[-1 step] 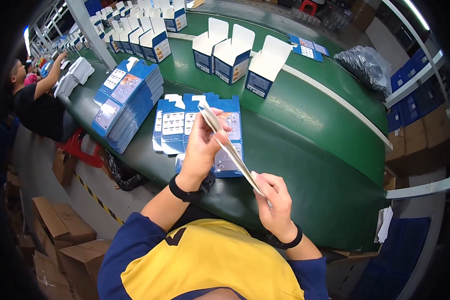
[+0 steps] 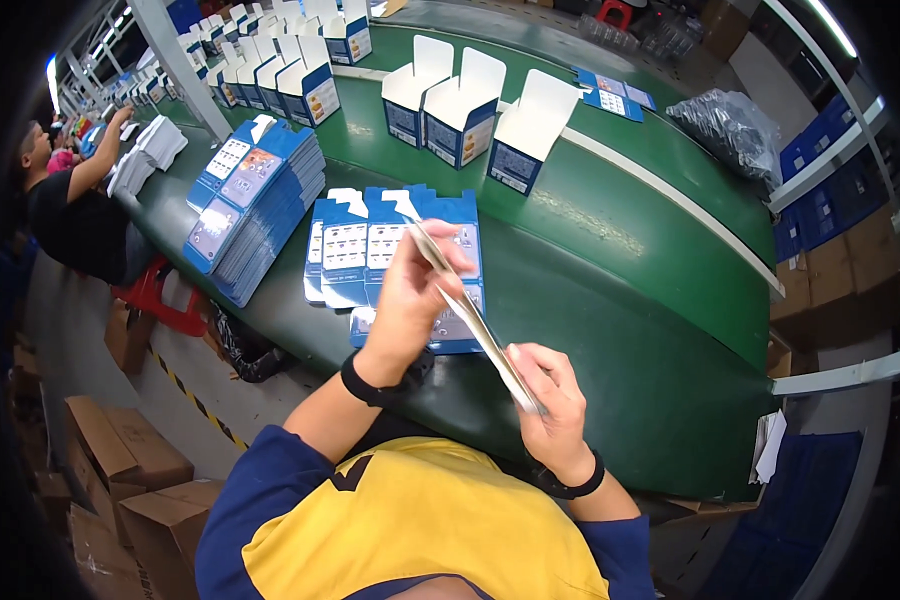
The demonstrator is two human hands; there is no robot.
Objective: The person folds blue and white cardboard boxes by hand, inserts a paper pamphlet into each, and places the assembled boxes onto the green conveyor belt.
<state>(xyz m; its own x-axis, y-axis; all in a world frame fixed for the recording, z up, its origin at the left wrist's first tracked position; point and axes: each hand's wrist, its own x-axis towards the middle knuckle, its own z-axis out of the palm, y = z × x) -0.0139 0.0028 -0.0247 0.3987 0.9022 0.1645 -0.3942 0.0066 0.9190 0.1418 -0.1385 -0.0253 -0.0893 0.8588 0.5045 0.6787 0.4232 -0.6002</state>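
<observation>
A flattened carton (image 2: 482, 332) is held nearly edge-on above the table, its pale inner side and thin edges showing. My left hand (image 2: 410, 305) is closed around its upper part, the fingertips somewhat blurred. At the lower end, my right hand (image 2: 551, 400) pinches it between thumb and fingers. Beneath my left hand lie several flat blue printed cartons (image 2: 346, 250), overlapping on the green table. Further left rises a tall leaning stack of flat blue cartons (image 2: 260, 215). Beyond my hands stand three erected blue boxes (image 2: 462, 122) with white lids raised.
A green conveyor belt (image 2: 610, 215) runs along the far side, with a pale rail (image 2: 660, 177) beside it. Rows of open boxes (image 2: 305, 90) fill the far left. A grey plastic bag (image 2: 727, 130) lies at the far right. Another person (image 2: 80, 200) works at the left.
The carton has shifted slightly, its lower end moving down and right. My left hand has moved a little right and down along with it.
</observation>
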